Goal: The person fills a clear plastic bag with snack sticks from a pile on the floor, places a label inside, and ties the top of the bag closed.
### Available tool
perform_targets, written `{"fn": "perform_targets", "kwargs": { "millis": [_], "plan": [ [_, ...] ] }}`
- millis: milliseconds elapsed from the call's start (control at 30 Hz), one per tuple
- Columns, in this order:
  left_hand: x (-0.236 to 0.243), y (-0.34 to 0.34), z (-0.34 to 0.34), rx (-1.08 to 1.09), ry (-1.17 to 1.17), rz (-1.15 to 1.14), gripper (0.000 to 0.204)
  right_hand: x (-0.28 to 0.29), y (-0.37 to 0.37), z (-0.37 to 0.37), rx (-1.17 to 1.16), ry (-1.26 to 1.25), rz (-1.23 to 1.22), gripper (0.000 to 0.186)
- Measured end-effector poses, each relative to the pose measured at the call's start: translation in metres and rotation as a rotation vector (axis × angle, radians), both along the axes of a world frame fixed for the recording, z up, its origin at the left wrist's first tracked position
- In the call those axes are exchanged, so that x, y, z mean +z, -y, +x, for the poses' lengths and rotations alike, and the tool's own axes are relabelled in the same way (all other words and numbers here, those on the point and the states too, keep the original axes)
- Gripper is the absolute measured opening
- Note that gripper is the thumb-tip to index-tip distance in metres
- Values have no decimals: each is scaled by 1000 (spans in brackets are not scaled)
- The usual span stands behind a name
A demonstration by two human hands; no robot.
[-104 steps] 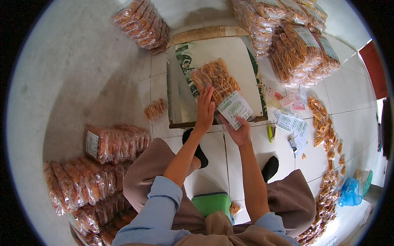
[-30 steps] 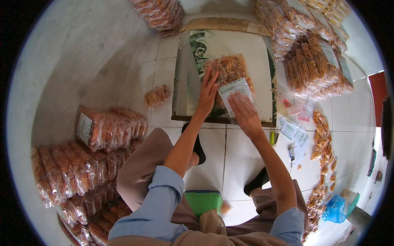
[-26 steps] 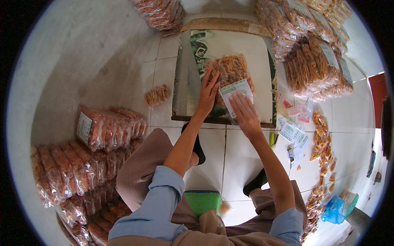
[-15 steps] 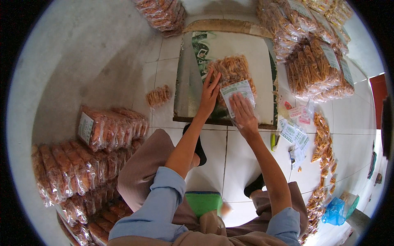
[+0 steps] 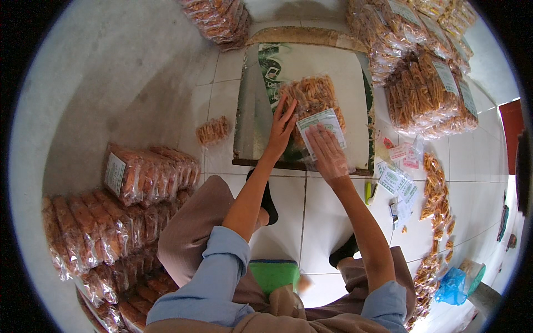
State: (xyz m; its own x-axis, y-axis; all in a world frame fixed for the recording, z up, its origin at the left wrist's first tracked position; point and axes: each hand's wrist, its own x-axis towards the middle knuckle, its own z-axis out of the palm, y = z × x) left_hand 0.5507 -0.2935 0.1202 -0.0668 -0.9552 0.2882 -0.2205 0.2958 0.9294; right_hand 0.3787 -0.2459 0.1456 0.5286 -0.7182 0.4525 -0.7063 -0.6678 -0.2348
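Note:
A clear plastic bag of brown stick-shaped snacks (image 5: 315, 89) lies flat on the low white-topped table (image 5: 338, 58). Inside its near part is a white and green paper label (image 5: 328, 118). My right hand (image 5: 326, 149) lies flat on this label with fingers stretched out; clear plastic covers the hand down to about the wrist, so it seems to be inside the bag's mouth. Against the bag's left side rests my left hand (image 5: 282, 126), its fingers spread and the tips touching the plastic. The bag's near edge is partly hidden under the right hand.
Packed snack bags (image 5: 425, 89) are stacked at the far right, reddish-brown packs (image 5: 94, 225) at the left. A small pack (image 5: 212, 131) lies left of the table. On the floor at right are loose labels (image 5: 397, 182), a yellow-green cutter (image 5: 369, 192), loose snacks (image 5: 437, 194) and a blue bag (image 5: 451, 287).
My right hand has shifted slightly up and left over the label, with plastic now showing over its wrist. The label lies a little lower and left. My left hand has barely moved.

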Motion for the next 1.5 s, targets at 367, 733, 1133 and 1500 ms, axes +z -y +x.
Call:
{"fn": "perform_targets", "kwargs": {
  "millis": [367, 733, 1133, 1500],
  "plan": [
    [6, 0, -4, 88, 74, 13, 40, -20, -4, 5, -128, 179, 34, 52],
    [-9, 5, 1, 6, 75, -33, 44, 2, 13, 0, -114, -110, 87, 57],
    [1, 8, -12, 143, 361, -46, 40, 1, 17, -10, -116, -176, 100, 67],
    [4, 11, -18, 83, 356, 28, 41, -9, -2, -32, -139, -56, 128, 60]
  ]
}}
